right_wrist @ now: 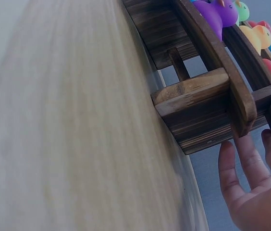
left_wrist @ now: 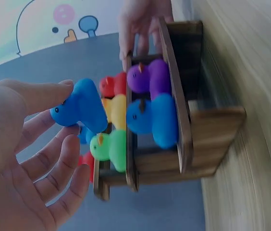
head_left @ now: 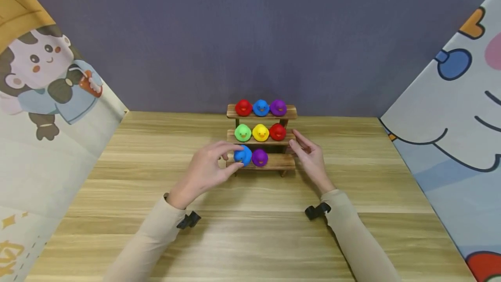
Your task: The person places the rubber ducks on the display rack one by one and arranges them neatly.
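Observation:
My left hand (head_left: pixel 207 164) pinches a blue rubber duck (left_wrist: pixel 83 106) between thumb and fingers. It is raised in front of a three-tier wooden shelf (head_left: pixel 283 161). Behind it, on the lowest tier, another blue duck (left_wrist: pixel 160 120) stands beside a purple duck (head_left: pixel 260 158); in the head view the held duck largely hides it. The middle tier carries a green duck (head_left: pixel 243 132), a yellow duck (head_left: pixel 260 132) and a red duck (head_left: pixel 278 132). My right hand (head_left: pixel 311 158) touches the shelf's right end with extended fingers, near the middle tier.
Along the top tier sit a red duck (head_left: pixel 243 108), a blue duck (head_left: pixel 261 108) and a purple duck (head_left: pixel 278 108). The shelf stands on a wood-grain table (head_left: pixel 250 229), close to a dark blue back wall (head_left: pixel 250 38). Cartoon-printed panels flank both sides.

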A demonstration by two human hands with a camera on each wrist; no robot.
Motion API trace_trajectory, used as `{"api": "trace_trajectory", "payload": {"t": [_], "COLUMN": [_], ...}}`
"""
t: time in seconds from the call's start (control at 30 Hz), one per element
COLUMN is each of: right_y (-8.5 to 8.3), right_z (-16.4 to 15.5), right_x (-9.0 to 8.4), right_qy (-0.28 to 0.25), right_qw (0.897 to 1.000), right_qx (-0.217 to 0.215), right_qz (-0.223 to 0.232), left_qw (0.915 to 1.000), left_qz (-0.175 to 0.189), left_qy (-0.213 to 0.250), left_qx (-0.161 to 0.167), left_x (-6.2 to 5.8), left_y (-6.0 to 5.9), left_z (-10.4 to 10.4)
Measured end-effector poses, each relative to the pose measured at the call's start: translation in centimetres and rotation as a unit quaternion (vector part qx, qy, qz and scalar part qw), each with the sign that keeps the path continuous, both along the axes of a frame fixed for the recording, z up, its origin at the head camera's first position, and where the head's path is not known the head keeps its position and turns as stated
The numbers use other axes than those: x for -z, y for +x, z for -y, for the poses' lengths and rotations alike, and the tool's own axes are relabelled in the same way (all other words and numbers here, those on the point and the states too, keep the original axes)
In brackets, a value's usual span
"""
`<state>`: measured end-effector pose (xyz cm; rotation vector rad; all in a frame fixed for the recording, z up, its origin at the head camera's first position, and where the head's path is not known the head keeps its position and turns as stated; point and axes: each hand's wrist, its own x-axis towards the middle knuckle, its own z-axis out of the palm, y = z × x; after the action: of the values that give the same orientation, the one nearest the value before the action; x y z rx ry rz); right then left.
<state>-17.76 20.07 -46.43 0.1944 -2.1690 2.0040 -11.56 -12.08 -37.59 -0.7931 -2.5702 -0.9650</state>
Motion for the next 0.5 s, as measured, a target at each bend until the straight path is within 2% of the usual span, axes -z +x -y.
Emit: {"api": "trace_trajectory", "payload": {"t": [0.27,0.5], "right_y": [0.0,0.1], "right_z": [0.0,-0.1], "right_x": [0.0,-0.1], "right_qy": [0.002,0.003], "right_qw": [1.000,1.000], "right_qx": [0.000,-0.004], "right_qz": [0.003,0.004], "left_qw": [0.9995,0.9992], "left_qz": [-0.014,-0.003], "left_qy": [-0.008,-0.026], "left_qx": [0.025,0.030], "left_x": [0.1,0.2], "left_y": [-0.3,-0.8], "left_z": [-2.4,-4.3]}}
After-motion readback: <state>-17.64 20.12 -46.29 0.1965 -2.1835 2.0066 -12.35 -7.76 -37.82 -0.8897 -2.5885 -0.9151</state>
